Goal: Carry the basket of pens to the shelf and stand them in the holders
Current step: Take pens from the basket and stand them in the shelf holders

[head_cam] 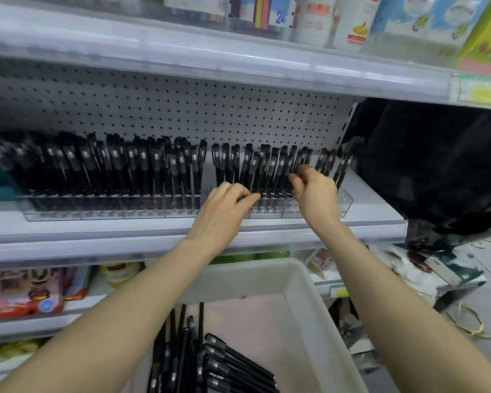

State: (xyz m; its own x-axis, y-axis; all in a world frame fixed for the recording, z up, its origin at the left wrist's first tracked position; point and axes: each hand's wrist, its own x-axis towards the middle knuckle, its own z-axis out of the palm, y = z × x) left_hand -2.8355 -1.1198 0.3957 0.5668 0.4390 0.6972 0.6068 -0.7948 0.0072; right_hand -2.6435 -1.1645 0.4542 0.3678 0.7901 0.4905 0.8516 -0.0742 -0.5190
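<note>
— Left hand [224,208]?
— Sits at centre, pinches one of the standing pens [272,168] low, right at the clear holders [343,199].
— Right hand [315,191]?
— Lies just toward 3 o'clock, fingers curled round pen tops in the same row (blurred, though).
— Basket [309,307]?
— Rests down at 6 o'clock, below the shelf [377,205] edge; holds loose pens [233,364] lying flat.

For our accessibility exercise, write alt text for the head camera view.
A left hand and right hand pinch black pens standing in clear holders on a shop shelf. Below them, a pale basket holds more loose pens.
</note>
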